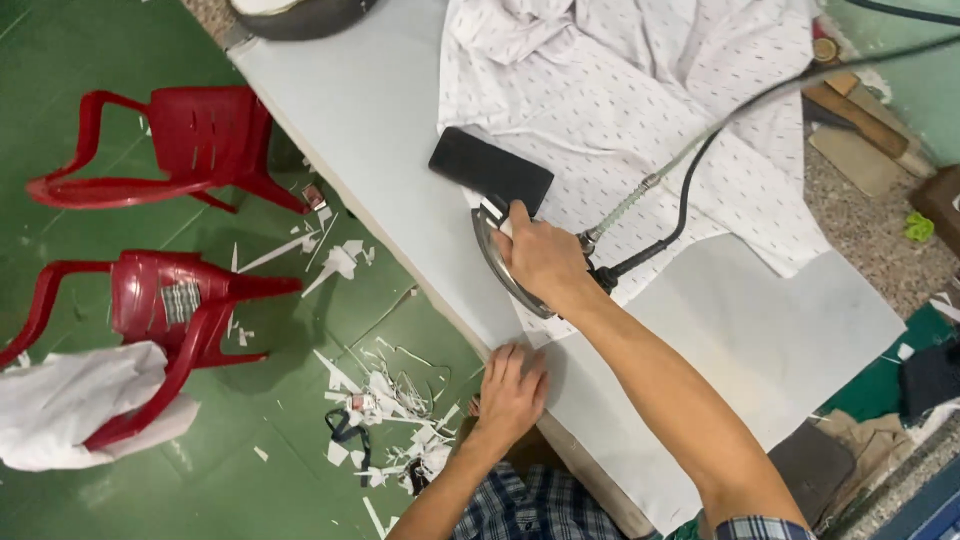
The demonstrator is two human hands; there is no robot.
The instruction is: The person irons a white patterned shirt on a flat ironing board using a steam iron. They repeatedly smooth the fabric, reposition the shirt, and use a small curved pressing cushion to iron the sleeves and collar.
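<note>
Two hands at pressing: right hand (540, 258) clenches the iron (510, 262) on the shirt (640, 110); left hand (510, 388), holding nothing, lies flat on the table edge (400, 215). Next stroke likely needs smoothed cloth.

Green floor (90, 40) strewn with scraps (385, 400), two red plastic chairs (190, 140).

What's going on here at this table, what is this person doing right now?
A person is ironing a white patterned shirt spread over a pale padded table. The right hand grips the handle of an iron resting on the shirt's lower edge, its cords trailing off to the upper right. The left hand lies flat on the table edge. Two red plastic chairs and paper scraps sit on the green floor.
</note>
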